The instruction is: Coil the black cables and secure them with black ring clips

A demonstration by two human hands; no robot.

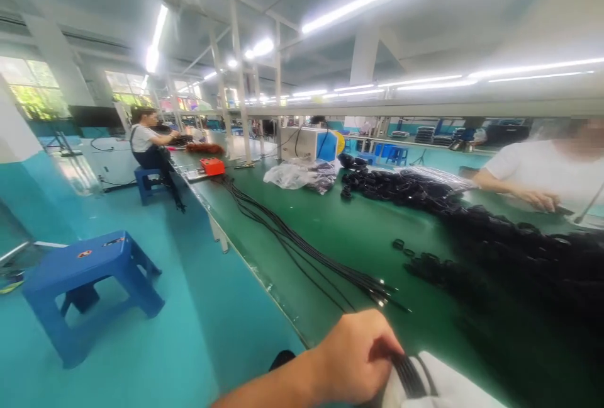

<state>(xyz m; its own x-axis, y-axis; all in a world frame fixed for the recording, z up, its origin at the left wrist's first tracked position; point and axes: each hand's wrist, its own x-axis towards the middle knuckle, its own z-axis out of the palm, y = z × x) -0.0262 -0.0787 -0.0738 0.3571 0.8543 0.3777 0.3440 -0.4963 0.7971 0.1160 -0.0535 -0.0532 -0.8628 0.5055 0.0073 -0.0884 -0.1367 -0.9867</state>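
Observation:
My left hand reaches in from the bottom edge, its fingers wrapped around several black cables lying side by side. A white thing sits against these cables at the bottom of the view; what it is I cannot make out. Just beyond my knuckles, a loose bundle of long black cables runs along the green table, with bright metal tips at its near end. Nothing of my right hand shows.
A red box stands at the bundle's far end. Heaps of black coiled parts fill the right side, beside a clear plastic bag. One person sits across, another farther left. A blue stool stands on the floor.

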